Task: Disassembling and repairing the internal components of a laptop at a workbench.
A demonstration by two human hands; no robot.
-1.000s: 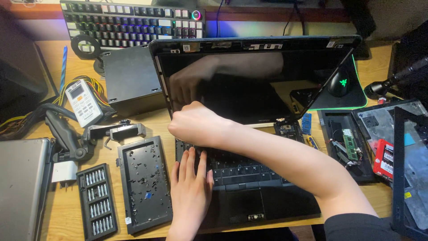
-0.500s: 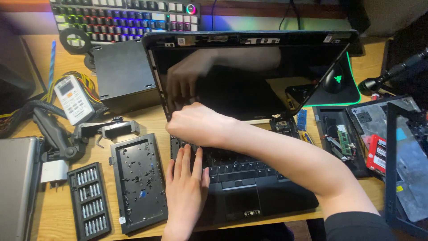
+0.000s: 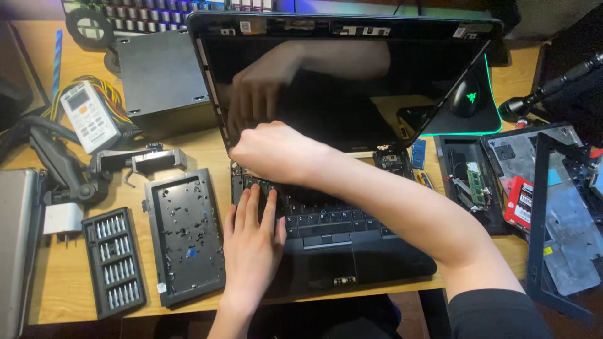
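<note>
- Open black laptop (image 3: 352, 251) sits mid wooden tabletop (image 3: 63, 282), dark screen tilted back.
- Left hand (image 3: 252, 242) flat on keyboard's left edge, fingers spread, gripping nothing.
- Right hand (image 3: 276, 152) curled at keyboard's top-left corner by hinge; fingertips hidden, can't tell if pinching.
- Black plastic bottom panel (image 3: 185, 235) lies just left of laptop, grey screwdriver-bit case (image 3: 114, 262) beside it.

The raised laptop screen (image 3: 352, 81) walled off the back of the desk — nothing could pass straight over to the keyboard (image 3: 144, 12) behind it. The right hand (image 3: 276, 150) and its forearm lay across the laptop keys (image 3: 339, 223), blocking them from the right. Left of the left hand (image 3: 251, 245), a black bottom cover (image 3: 185, 235) and a screwdriver bit set (image 3: 113, 263) crowded the wood. Bare desk (image 3: 182, 147) stayed open between the cover and the grey box (image 3: 163, 75) — a narrow lane.
</note>
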